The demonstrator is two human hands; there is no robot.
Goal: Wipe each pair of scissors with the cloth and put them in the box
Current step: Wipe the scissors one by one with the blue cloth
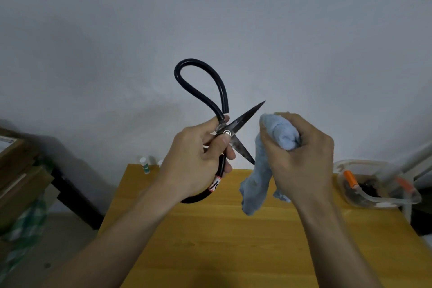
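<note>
My left hand grips a large pair of black-handled scissors near the pivot, held up above the table. The blades are spread apart, one pointing up to the right and one down to the right. One handle loop rises above my fingers; the other curves below my palm. My right hand holds a bunched light-blue cloth just right of the blades, and a tail of the cloth hangs down toward the table. A clear plastic box sits at the table's right edge with orange-handled items inside.
The yellow wooden table fills the lower middle. A small white and green bottle stands at its far left corner. Stacked cardboard and wood lie to the left. A grey wall is behind.
</note>
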